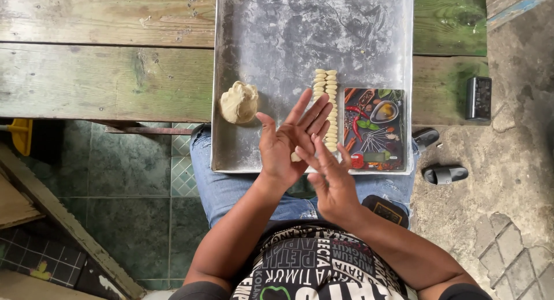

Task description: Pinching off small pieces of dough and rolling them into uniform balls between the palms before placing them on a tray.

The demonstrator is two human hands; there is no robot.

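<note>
My left hand (287,141) is held flat, palm up, over the near edge of a floured metal tray (271,40). My right hand (329,176) lies across it, and a small piece of pale dough (295,157) shows between the two palms. A lump of dough (238,102) rests at the tray's left side. Two rows of small shaped dough pieces (326,98) run down the tray's middle, partly hidden by my fingers.
A small kitchen scale with a spice picture (374,128) lies in the tray's right corner. The tray rests on a worn wooden bench (104,63). A dark box (478,98) sits on the bench's right end. Black sandals (444,174) lie on the ground.
</note>
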